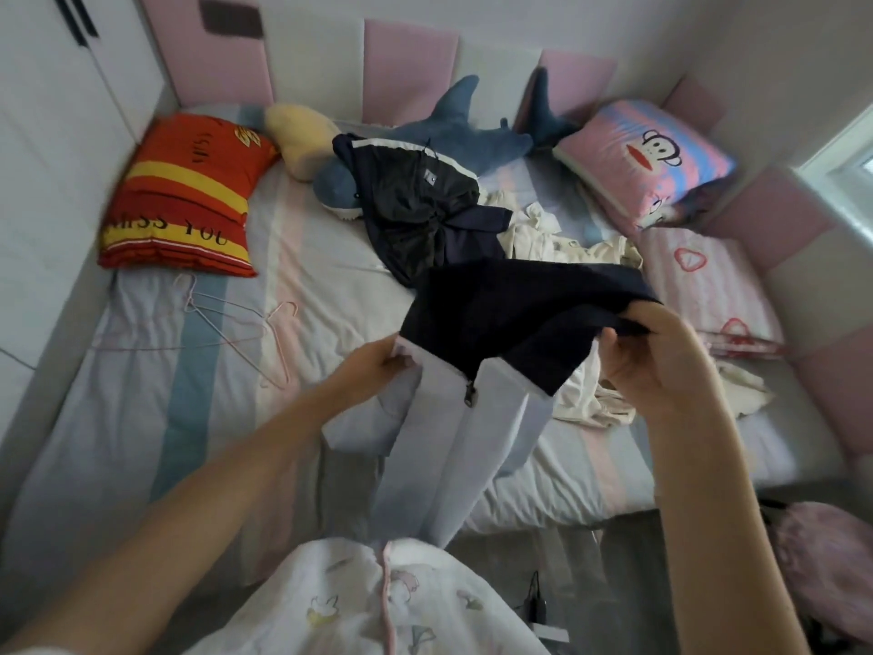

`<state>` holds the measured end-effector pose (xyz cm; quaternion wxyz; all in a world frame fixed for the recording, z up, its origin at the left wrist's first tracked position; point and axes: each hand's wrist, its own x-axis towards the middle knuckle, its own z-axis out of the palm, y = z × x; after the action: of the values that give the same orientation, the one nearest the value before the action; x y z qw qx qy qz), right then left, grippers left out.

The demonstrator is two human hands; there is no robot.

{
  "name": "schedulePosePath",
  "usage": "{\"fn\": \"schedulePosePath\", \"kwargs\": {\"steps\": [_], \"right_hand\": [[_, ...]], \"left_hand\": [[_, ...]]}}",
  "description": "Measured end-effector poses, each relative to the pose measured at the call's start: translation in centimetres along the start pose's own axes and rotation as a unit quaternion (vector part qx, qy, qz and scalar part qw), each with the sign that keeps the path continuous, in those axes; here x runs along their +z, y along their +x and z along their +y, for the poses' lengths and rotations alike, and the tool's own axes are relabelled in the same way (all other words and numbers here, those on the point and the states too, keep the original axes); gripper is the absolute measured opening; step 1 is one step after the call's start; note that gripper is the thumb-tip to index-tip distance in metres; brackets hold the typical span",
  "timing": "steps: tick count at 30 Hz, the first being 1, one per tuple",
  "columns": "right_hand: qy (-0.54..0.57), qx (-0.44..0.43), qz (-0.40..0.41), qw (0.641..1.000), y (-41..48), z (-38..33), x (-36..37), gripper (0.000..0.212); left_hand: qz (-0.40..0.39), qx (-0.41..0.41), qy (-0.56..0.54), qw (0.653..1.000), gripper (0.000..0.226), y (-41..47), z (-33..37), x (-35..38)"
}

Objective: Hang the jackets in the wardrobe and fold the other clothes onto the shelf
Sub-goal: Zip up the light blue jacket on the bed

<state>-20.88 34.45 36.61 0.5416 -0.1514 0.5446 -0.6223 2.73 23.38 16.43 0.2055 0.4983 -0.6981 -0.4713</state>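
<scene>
**Both hands hold a navy-and-white jacket up over the bed**

Nearest, at 6 o'clock, a white printed garment [378, 602] covers the person's front. Just beyond it the left hand [378, 361] pinches the white edge of the navy-and-white jacket [500, 333], and the right hand [656, 352], at about 3 o'clock from the left, is closed on the navy cloth. The jacket hangs between them above the striped bed [156, 418], its white lower panels drooping towards 6 o'clock and its zipper pull [469, 394] dangling at the middle.

At 9 o'clock of the hands, pink wire hangers [245, 328] lie flat on the sheet. Past the right hand, cream clothes [567, 238] sit crumpled. Further on at 12 o'clock a dark jacket [420, 200] with white stripes lies over a blue plush shark [453, 130]. A red-and-yellow pillow [184, 196] is at 10 o'clock, a pink monkey pillow [647, 158] at 2 o'clock
</scene>
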Motion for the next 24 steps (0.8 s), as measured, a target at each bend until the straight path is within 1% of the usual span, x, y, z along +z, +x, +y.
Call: {"fn": "schedulePosePath", "kwargs": {"steps": [1, 2, 3, 4, 5, 6, 7, 8, 9, 10, 11, 12, 13, 14, 15, 16, 17, 18, 19, 20, 21, 22, 24], "right_hand": [[0.019, -0.026, 0.002, 0.999, 0.2, -1.1, -0.8, 0.047], [0.030, -0.051, -0.015, 0.998, 0.5, -1.8, -1.7, 0.052], [0.025, -0.078, -0.047, 0.996, 0.5, -2.7, -2.2, 0.050], [-0.003, -0.111, -0.084, 0.990, 1.0, -3.0, -2.4, 0.043], [-0.056, -0.135, -0.113, 0.983, 1.9, -2.8, -2.6, 0.033], [-0.149, -0.160, -0.109, 0.970, 3.5, -2.2, -2.9, 0.026], [-0.285, -0.192, -0.066, 0.937, 5.5, -1.2, -3.1, 0.024], [-0.428, -0.209, -0.032, 0.879, 7.3, 0.1, -3.4, 0.013], [-0.545, -0.223, -0.007, 0.808, 9.3, 1.3, -3.5, 0.010], [-0.620, -0.234, 0.043, 0.748, 10.7, 2.2, -3.4, 0.016], [-0.643, -0.235, 0.075, 0.725, 11.7, 3.2, -3.3, 0.015], [-0.650, -0.236, 0.100, 0.716, 12.0, 4.0, -3.1, 0.014], [-0.650, -0.253, 0.107, 0.708, 12.0, 4.8, -3.0, 0.012], [-0.646, -0.271, 0.096, 0.707, 12.0, 5.6, -2.8, 0.011], [-0.624, -0.282, 0.068, 0.725, 12.2, 6.2, -2.8, 0.011], [-0.584, -0.275, 0.026, 0.763, 12.6, 6.8, -2.6, 0.012], [-0.526, -0.260, -0.022, 0.809, 12.7, 7.4, -2.2, 0.013], [-0.482, -0.229, -0.051, 0.844, 12.9, 8.1, -1.7, 0.016], [-0.460, -0.190, -0.071, 0.865, 13.1, 8.8, -1.2, 0.021], [-0.459, -0.148, -0.089, 0.871, 12.9, 9.4, -0.4, 0.027], [-0.470, -0.096, -0.110, 0.870, 13.0, 9.9, -0.1, 0.031], [-0.476, -0.043, -0.132, 0.868, 12.7, 10.2, 0.3, 0.031], [-0.452, 0.098, -0.173, 0.869, 11.9, 10.0, 0.4, 0.026]], "left_hand": [[0.035, 0.030, -0.026, 0.999, 0.015, -0.2, 1.4, -1.1], [0.084, 0.047, -0.051, 0.994, 0.024, -1.1, 2.4, -2.7], [0.135, 0.068, -0.061, 0.987, 0.027, -1.4, 3.1, -4.5], [0.188, 0.076, -0.053, 0.978, 0.027, -1.6, 3.6, -6.3], [0.232, 0.086, -0.034, 0.968, 0.027, -2.0, 4.1, -7.9], [0.264, 0.090, -0.023, 0.960, 0.028, -2.1, 4.3, -9.3], [0.273, 0.096, -0.009, 0.957, 0.028, -2.4, 5.0, -10.4], [0.275, 0.100, -0.001, 0.956, 0.027, -2.4, 5.3, -11.1], [0.274, 0.097, 0.019, 0.957, 0.026, -2.9, 5.9, -11.5], [0.268, 0.090, 0.030, 0.959, 0.025, -3.1, 5.7, -11.5], [0.263, 0.079, 0.030, 0.961, 0.025, -3.4, 5.4, -11.7], [0.262, 0.073, 0.025, 0.962, 0.024, -3.7, 4.7, -11.8], [0.257, 0.065, 0.025, 0.964, 0.022, -4.2, 4.3, -11.9], [0.253, 0.056, 0.030, 0.965, 0.021, -4.6, 3.7, -12.0], [0.245, 0.043, 0.032, 0.968, 0.021, -5.2, 3.2, -12.2], [0.227, 0.025, 0.024, 0.973, 0.021, -5.7, 2.8, -12.3], [0.205, 0.000, 0.004, 0.979, 0.028, -6.5, 2.6, -12.3], [0.185, -0.024, -0.012, 0.982, 0.039, -7.0, 2.3, -12.3], [0.168, -0.048, -0.026, 0.984, 0.044, -7.7, 2.4, -12.4], [0.153, -0.075, -0.032, 0.985, 0.044, -8.3, 2.4, -12.6], [0.131, -0.100, -0.030, 0.986, 0.038, -8.9, 2.7, -13.0], [0.091, -0.130, -0.037, 0.987, 0.037, -9.7, 2.8, -13.6], [-0.013, -0.185, -0.108, 0.977, 0.039, -11.8, 4.3, -14.9]]}}
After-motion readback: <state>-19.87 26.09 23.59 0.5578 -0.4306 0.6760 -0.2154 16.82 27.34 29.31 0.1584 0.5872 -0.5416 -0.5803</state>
